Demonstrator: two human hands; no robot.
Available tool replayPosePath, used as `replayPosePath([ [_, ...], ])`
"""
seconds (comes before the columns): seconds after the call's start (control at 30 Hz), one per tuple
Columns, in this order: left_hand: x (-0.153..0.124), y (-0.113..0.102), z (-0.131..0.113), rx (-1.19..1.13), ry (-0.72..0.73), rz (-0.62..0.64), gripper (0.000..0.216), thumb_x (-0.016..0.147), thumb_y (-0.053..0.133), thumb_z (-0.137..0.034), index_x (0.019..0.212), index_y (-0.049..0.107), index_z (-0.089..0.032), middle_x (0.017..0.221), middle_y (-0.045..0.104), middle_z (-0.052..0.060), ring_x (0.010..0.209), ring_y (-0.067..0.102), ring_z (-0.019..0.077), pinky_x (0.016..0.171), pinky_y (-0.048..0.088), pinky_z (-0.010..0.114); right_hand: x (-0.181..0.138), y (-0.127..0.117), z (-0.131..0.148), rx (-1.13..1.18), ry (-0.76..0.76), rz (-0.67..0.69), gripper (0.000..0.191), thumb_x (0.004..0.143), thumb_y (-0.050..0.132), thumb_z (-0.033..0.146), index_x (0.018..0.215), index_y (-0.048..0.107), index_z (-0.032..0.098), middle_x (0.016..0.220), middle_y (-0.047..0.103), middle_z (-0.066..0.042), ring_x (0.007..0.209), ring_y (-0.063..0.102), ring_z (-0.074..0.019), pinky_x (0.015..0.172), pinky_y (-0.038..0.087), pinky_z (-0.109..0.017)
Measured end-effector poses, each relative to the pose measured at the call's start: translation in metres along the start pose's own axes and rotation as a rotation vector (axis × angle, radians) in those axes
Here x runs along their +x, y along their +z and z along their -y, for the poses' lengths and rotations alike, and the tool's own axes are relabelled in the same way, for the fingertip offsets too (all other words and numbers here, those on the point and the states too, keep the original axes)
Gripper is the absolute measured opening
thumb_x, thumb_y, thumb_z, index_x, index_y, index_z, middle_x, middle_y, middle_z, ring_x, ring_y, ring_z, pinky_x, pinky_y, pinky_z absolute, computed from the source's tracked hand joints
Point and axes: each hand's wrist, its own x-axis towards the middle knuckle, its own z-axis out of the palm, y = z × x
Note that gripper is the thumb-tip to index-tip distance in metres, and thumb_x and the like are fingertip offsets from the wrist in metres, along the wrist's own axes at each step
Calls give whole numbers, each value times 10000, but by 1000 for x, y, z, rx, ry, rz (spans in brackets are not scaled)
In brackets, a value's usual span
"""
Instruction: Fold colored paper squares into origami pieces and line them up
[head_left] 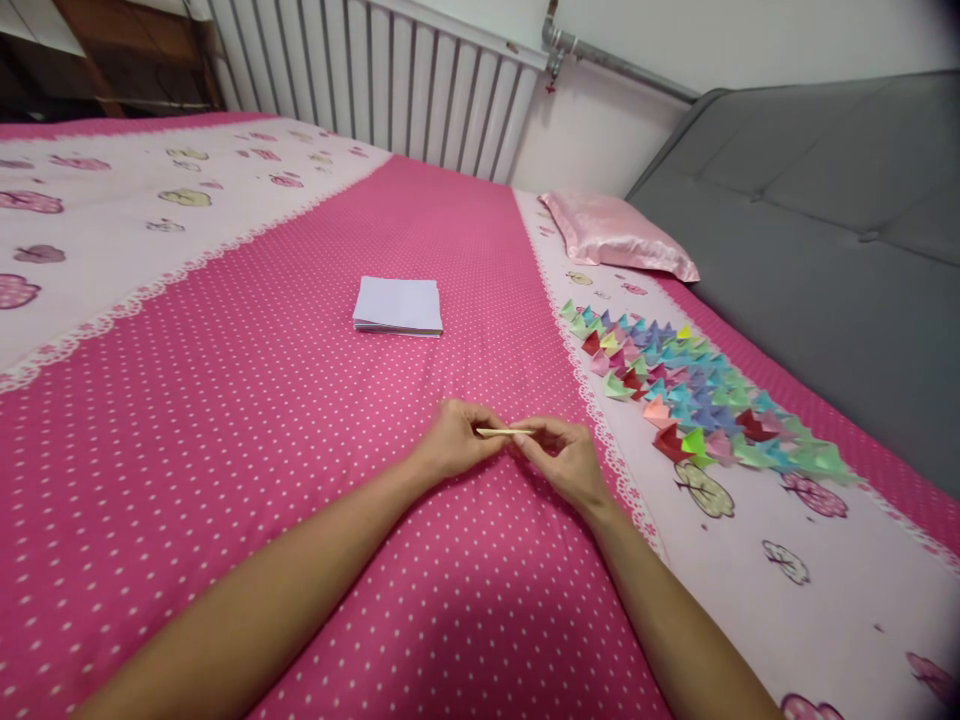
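Observation:
A thin, pale yellow folded piece of paper (496, 432) is seen edge-on between my two hands, low over the pink dotted bedsheet. My left hand (459, 437) pinches its left end, and my right hand (561, 455) pinches the right end between thumb and fingers. Beyond them lies a stack of white-topped paper sheets (397, 304), apart from both hands. To the right, rows of small folded paper boats (697, 390) in many colours stand on the white printed band of the sheet.
A pink satin pillow (619, 235) lies at the far right, against the grey padded headboard (817, 190). A white radiator (390, 80) and a grey pipe (615, 62) run along the wall behind the bed. Wooden furniture (146, 50) stands at the far left.

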Motion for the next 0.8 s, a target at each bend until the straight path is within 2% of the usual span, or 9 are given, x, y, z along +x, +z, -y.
replayPosePath([
  [0.23,-3,1,-5,128,95,-19,140,689,576,-185,609,671,-123,515,586,-3,472,461,70,468,328,175,-1,3,3,-55,16,-27,89,716,630,256,749,643,175,663,655,-28,573,609,-147,525,486,-246],
  [0.37,-3,1,-4,143,136,-12,144,702,574,-183,604,665,-130,528,599,0,480,481,72,485,341,174,0,3,4,-124,-46,-74,71,694,638,246,709,649,177,755,625,-39,537,551,-112,448,431,-221],
  [0.47,-3,1,-2,153,148,-4,165,711,575,-203,590,654,-125,515,592,0,471,473,70,472,331,173,0,4,3,-108,-67,-90,50,676,643,225,681,657,177,723,613,-33,549,556,-117,463,446,-223],
  [0.6,-2,1,1,116,133,10,195,719,580,-234,579,645,-116,509,593,9,467,472,76,457,326,178,0,4,3,-37,8,-81,70,666,657,230,690,680,168,669,643,-33,568,602,-141,526,501,-247],
  [0.8,-1,2,3,53,112,22,230,721,605,-296,604,667,-107,513,606,18,459,468,77,452,334,184,1,-1,1,46,89,-40,100,656,667,229,716,716,167,655,676,-38,549,613,-143,509,501,-245],
])
